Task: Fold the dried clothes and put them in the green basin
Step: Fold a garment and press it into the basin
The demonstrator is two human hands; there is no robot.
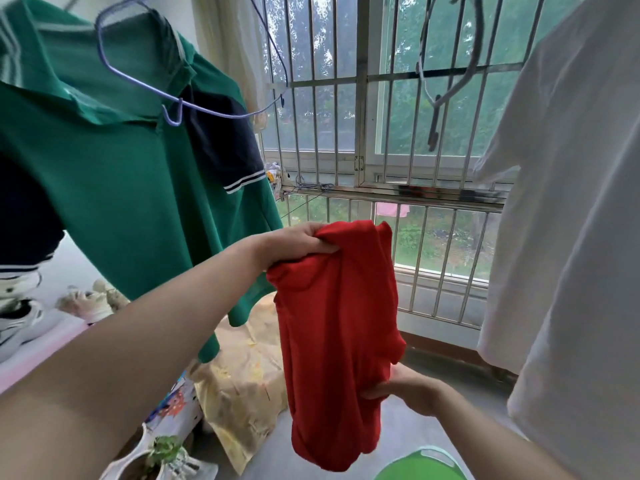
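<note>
Red fabric, a partly folded red garment (339,323), hangs in the air between your hands, doubled lengthwise and bunched at the top. Your left hand (298,242) grips its upper edge, fingers curled over the gathered cloth and thumb pinching beneath. Your right hand (405,389) holds the lower right side, thumb on the front and fingers tucked behind the cloth. The garment's bottom hem dangles free, just above and to the left of the green basin (422,465), of which only a curved piece of rim shows, down on the grey floor (450,372). Nothing can be seen of the basin's inside. To your left a green polo shirt (121,202) with navy sleeves hangs on a purple wire hanger (194,105); to your right hangs a white shirt (571,237). A dark bare hanger (450,81) hangs in front of the barred window (346,133). Behind the red garment a yellow cloth (242,375) drapes down to the floor, with a small potted plant (166,448) nearer you at the left.
</note>
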